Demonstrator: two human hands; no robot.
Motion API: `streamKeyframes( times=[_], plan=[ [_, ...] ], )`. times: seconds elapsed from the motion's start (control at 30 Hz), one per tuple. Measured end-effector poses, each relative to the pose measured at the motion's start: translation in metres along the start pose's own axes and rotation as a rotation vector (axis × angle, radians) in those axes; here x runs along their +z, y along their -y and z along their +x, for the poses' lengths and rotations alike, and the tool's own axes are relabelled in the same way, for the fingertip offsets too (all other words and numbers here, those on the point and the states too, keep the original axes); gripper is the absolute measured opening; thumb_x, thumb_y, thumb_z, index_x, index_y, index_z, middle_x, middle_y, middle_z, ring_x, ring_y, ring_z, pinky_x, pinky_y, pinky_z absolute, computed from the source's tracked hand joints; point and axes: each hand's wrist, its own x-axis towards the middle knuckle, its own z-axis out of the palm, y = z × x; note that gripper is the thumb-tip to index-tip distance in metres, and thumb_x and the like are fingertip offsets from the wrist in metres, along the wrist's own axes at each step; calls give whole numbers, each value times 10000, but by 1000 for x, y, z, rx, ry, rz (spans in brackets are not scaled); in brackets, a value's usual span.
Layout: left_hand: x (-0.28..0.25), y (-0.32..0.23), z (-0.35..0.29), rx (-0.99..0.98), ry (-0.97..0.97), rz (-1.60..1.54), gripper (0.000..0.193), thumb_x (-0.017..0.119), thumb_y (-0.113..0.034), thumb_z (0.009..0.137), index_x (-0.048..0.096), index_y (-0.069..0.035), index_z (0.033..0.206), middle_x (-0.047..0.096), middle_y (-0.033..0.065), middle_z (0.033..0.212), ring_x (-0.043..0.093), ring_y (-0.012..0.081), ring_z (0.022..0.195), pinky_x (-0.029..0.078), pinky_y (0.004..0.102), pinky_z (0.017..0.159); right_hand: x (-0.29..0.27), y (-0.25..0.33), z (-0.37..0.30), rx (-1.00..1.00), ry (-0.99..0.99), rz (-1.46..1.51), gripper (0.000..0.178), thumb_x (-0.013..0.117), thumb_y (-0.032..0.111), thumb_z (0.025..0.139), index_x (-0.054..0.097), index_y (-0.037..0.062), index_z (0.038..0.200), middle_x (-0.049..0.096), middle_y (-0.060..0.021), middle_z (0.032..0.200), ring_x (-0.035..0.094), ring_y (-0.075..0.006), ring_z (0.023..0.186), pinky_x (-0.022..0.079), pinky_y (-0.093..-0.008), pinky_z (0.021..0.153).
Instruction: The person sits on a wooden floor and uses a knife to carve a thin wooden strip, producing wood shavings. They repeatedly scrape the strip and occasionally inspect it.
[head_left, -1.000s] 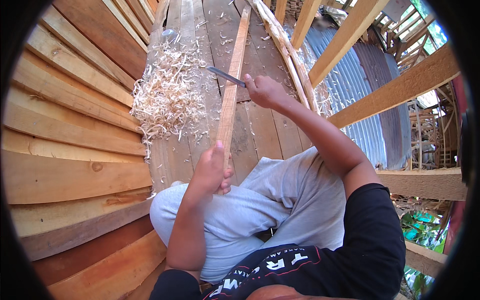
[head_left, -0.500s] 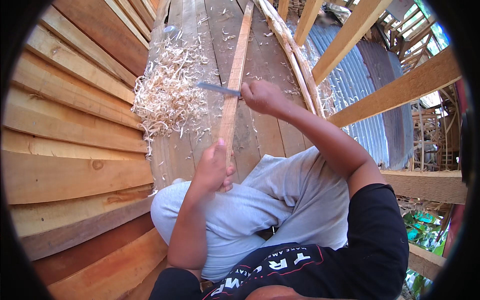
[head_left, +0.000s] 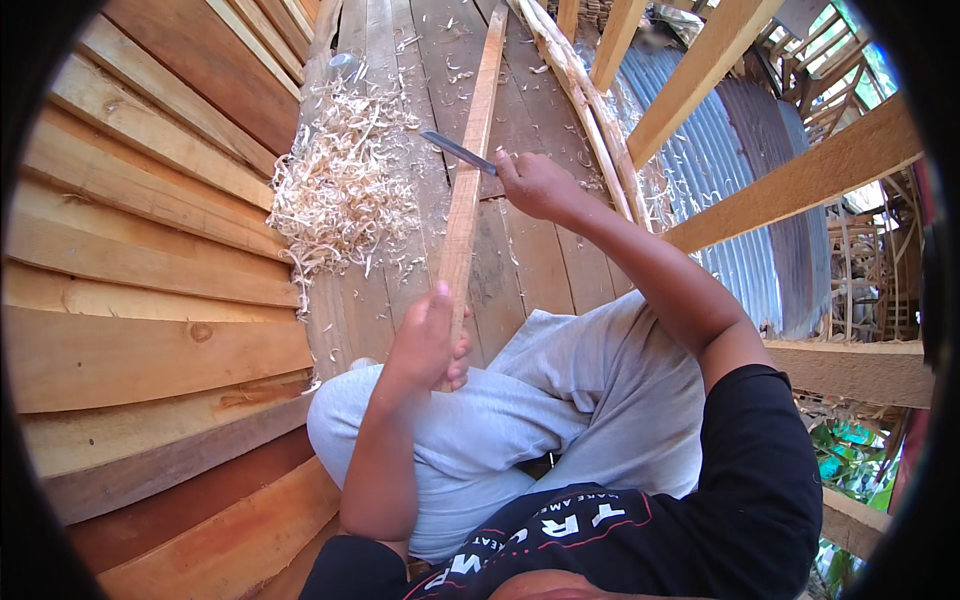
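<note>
Nearest us, over our grey-trousered lap, our left hand [head_left: 425, 340] is wrapped around the near end of a slat [head_left: 468, 175] that runs away across the plank floor [head_left: 520, 270]. Farther out, our right hand [head_left: 535, 185] grips a knife [head_left: 458, 152], blade laid across the slat. Beyond, left, lies a heap of shavings [head_left: 345, 180].

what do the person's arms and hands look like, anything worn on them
Both hands, left and right, are bare: no gloves, rings or watch show. The forearms are uncovered too. A short black sleeve covers the right upper arm; the left one is mostly out of view.
</note>
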Motion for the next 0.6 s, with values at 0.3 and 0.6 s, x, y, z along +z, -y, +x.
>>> streamKeyframes(
  times=[0.3, 0.6],
  plan=[
    [10, 13, 23, 191, -95, 236, 468, 299, -480, 1033, 463, -42, 1017, 496, 55, 604, 465, 109, 407, 404, 278, 354, 12, -27, 21, 70, 198, 655, 549, 669, 561, 840, 467, 114, 594, 395, 36, 510, 359, -74, 399, 249, -283, 365],
    [30, 25, 31, 330, -88, 209, 450, 301, -449, 1037, 440, -29, 953, 537, 89, 620, 517, 145, 419, 473, 312, 399, 0, -20, 20, -202, 62, 737, 407, 704, 419, 870, 510, 97, 715, 429, 51, 576, 399, -62, 474, 290, -265, 416]
  ],
)
